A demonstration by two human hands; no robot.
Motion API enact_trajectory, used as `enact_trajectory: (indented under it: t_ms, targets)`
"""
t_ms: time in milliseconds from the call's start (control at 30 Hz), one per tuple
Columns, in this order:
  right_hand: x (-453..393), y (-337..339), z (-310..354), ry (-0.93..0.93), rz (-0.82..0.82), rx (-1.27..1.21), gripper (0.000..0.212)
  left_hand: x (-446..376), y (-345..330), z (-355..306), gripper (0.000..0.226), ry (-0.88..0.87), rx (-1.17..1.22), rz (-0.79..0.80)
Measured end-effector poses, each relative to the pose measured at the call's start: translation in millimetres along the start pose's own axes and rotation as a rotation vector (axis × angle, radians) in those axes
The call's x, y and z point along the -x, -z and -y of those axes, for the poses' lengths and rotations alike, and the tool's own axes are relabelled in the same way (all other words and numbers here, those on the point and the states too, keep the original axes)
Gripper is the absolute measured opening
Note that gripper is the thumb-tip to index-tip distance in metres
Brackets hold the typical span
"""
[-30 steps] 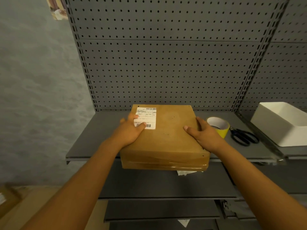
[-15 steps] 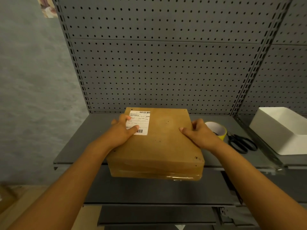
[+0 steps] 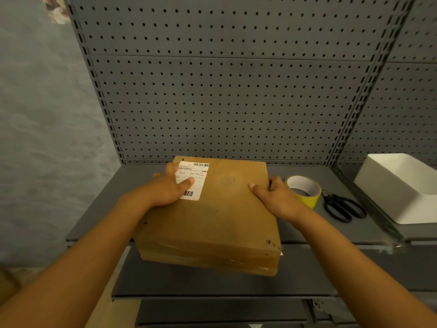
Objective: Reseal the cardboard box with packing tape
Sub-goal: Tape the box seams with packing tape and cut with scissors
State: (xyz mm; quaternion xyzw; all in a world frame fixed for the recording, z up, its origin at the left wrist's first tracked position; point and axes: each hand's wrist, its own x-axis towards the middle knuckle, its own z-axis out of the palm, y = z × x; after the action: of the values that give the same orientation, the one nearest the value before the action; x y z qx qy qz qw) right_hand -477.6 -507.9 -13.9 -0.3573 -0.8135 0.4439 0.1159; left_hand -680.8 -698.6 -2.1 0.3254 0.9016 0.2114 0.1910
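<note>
Cardboard box (image 3: 220, 214) flat on the grey shelf (image 3: 99, 209), near edge overhanging the shelf front, slightly skewed. Left hand (image 3: 169, 188) grips its left edge, thumb on the white shipping label (image 3: 196, 172). Right hand (image 3: 275, 197) grips the right edge, thumb on top, fingers curled down the side. Yellow tape roll (image 3: 305, 189) just right of that hand, black scissors (image 3: 343, 207) beyond, then white bin (image 3: 399, 185) far right.

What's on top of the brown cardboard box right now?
A white shipping label near its far-left corner, with the left hand partly covering it; the right hand grips the right edge.
</note>
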Motion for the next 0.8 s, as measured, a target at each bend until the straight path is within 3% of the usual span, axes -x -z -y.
enact_trajectory:
  t_ms: [167, 300, 567, 800]
  targets:
    - [-17, 4, 8, -0.032, -0.035, 0.047, 0.054, 1, -5, -29, 0.071, -0.01, -0.171, -0.127]
    - [-28, 1, 14, -0.021, -0.068, 0.015, 0.057, -5, -18, -53, 0.07, -0.111, -0.361, -0.098]
    - [-30, 4, 6, 0.047, -0.059, -0.038, 0.057, -33, -33, -89, 0.071, -0.243, -0.355, -0.073]
    - [-29, 5, 6, 0.06, 0.028, -0.032, 0.054, -44, -44, -121, 0.049, -0.415, -0.308, 0.055]
